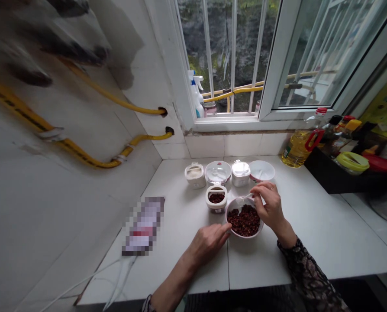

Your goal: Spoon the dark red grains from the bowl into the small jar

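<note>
A white bowl (261, 227) full of dark red, dried, crumbly bits (245, 221) sits on the counter. My left hand (209, 242) reaches in from the front left, its fingertips against the bowl's rim. Over the bowl's far right edge, my right hand (269, 206) pinches the thin handle of a small pale spoon (247, 197); its tip cannot be made out clearly. Just left of the bowl stands a white seasoning jar (217, 204) with its lid raised and similar dark red bits inside.
Behind are two more seasoning jars (195, 177) (240, 172) and two bowls (218, 173) (261, 170). An oil bottle (297, 143) and a dark rack (326, 173) of condiments stand right. A blurred-out object (144, 225) with cables lies left. Yellow pipes (92, 162) run along the wall.
</note>
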Action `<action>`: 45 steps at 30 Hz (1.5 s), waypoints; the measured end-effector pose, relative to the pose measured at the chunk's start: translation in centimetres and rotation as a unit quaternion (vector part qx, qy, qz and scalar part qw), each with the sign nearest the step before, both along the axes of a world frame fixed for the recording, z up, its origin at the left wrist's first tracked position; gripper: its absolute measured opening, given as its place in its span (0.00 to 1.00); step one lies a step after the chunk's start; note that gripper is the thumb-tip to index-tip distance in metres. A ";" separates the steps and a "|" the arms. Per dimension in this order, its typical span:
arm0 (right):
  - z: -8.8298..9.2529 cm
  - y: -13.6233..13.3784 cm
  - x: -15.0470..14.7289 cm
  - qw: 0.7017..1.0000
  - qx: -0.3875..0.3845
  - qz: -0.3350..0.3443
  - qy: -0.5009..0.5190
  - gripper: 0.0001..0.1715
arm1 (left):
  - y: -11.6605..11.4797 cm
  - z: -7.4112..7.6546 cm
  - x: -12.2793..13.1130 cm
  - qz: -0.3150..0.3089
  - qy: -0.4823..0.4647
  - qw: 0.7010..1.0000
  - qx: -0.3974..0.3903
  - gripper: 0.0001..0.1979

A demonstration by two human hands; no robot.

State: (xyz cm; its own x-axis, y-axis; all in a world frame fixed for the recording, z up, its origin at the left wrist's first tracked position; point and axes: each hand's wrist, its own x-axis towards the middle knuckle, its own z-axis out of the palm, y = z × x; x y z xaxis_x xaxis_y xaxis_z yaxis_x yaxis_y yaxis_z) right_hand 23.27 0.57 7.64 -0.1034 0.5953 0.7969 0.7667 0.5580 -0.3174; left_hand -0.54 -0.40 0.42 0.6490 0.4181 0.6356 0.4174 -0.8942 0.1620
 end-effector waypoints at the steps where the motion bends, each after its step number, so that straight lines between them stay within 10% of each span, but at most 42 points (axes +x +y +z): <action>1: 0.0 0.0 0.4 1.000 0.000 0.005 -0.022 0.11 | 0.0 0.0 0.0 0.000 -0.001 1.000 0.002 0.11; 9: -0.3 -0.5 0.1 0.981 -0.065 0.045 -0.175 0.12 | 0.1 -0.3 0.0 0.007 0.008 1.000 -0.001 0.10; 31: -2.2 0.1 -0.8 0.986 -0.160 -0.002 0.046 0.12 | 0.1 -0.2 0.0 -0.002 -0.001 1.000 -0.001 0.10; 45: -1.0 0.1 -0.4 0.920 -0.289 -0.022 0.263 0.10 | 0.1 0.0 0.1 -0.001 -0.006 1.000 0.008 0.11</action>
State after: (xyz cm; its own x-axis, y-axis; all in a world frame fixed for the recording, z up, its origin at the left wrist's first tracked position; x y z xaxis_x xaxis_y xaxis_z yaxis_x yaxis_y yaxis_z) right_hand 22.86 0.63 6.61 0.2399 0.9300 0.2784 0.4393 0.1517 -0.8854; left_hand -0.47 -0.30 0.38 0.6423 0.4066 0.6497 0.4141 -0.8974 0.1522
